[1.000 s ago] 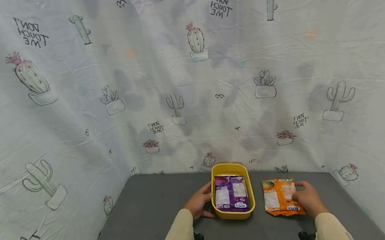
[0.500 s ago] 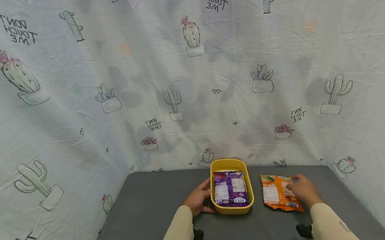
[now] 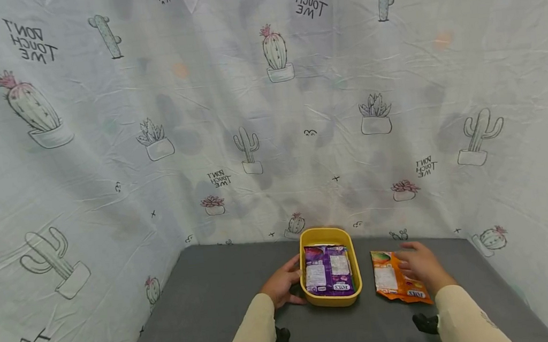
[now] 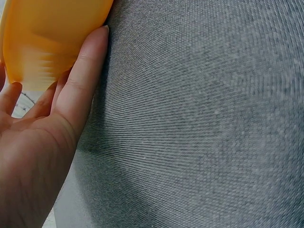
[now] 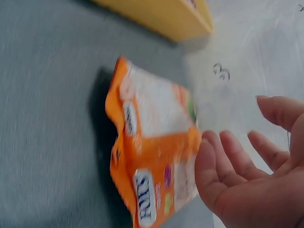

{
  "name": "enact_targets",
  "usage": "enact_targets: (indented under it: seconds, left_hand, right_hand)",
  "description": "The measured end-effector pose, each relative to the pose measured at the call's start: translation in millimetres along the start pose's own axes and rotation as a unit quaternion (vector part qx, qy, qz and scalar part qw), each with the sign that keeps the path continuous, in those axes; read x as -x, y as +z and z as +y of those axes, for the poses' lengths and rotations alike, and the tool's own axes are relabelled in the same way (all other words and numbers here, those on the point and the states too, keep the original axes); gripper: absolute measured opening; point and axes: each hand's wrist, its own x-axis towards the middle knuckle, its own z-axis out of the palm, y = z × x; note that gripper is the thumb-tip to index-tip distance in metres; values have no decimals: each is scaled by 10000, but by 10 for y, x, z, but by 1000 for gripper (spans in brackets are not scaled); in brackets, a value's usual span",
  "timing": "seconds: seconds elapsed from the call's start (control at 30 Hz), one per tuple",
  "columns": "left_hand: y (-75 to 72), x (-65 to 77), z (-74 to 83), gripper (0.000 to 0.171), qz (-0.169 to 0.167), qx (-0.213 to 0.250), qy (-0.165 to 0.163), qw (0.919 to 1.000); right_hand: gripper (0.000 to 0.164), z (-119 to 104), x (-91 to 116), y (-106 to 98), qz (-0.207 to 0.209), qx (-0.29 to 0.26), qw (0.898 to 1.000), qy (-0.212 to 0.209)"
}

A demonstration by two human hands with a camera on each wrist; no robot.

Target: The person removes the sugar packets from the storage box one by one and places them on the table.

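A yellow container (image 3: pixel 333 300) stands on the grey table, with a purple candy packet (image 3: pixel 328 271) lying in it. My left hand (image 3: pixel 281 285) touches the container's left side, its fingers extended along the wall, as the left wrist view shows. To the right of the container lies an orange Fox's candy packet (image 3: pixel 389 280), flat on the table. Over its right part hovers my right hand (image 3: pixel 424 266). In the right wrist view the right hand (image 5: pixel 256 166) has spread, slightly bent fingers beside the orange packet (image 5: pixel 156 137) and holds nothing.
The grey tabletop (image 3: pixel 216 299) reaches back to a hanging white sheet (image 3: pixel 219 89) printed with cacti. The sheet also encloses the left and right sides. Some greenish wrapping shows at the purple packet's right edge.
My right hand has let go of the orange packet's right edge and moved left and away over it. My left hand stays at the container.
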Motion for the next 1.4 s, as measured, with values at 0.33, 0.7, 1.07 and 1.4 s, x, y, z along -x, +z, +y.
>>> enact_targets:
  seconds: [0.33,0.7,1.07,1.4]
  left_hand:
    - [7,1,-1,62,45,-22,-15,10000]
    - [16,36,12,62,41,-25,9,10000]
    - [6,55,15,63,2,33,59,10000]
    - [2,21,-15,63,50,-42,73,10000]
  right_hand:
    - [82,-189,53,254,-794,-923,9925,54]
    - [83,-299,77,505,-903,-932,9915,40]
    - [84,-368,91,633,-936,-988,9907,-29]
    - [79,-480,117,833,-1218,-1028,9871,-125]
